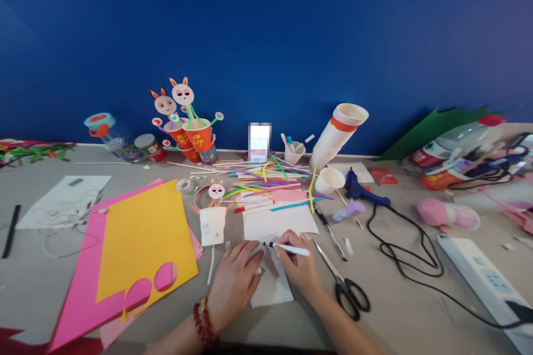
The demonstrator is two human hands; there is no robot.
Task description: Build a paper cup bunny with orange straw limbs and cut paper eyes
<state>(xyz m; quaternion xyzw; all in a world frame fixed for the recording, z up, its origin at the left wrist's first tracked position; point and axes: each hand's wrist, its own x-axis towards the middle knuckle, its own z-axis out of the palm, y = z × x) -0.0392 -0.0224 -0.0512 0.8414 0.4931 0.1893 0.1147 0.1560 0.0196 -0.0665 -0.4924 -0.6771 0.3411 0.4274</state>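
A white marker (295, 249) with a dark tip is gripped in my right hand (297, 269), its tip over white paper (270, 283) at the front centre. My left hand (236, 277) lies with its fingers spread, pressing on the paper's left part. Between the hands a small pale piece with dark marks shows near the marker's tip; its outline is hard to make out. Just left of my left hand stands a white paper cup (212, 226) with a small rabbit face (216, 190) and orange arms. Another white sheet (278, 222) lies behind.
Yellow paper (145, 238) over pink sheets lies left. Black scissors (350, 294), a pen (331, 233) and a blue glue gun (362, 191) with a cord lie right. Straws (266, 177) spread behind. Stacked cups (337, 136), rabbit cups (197, 136) and a power strip (485, 277) stand around.
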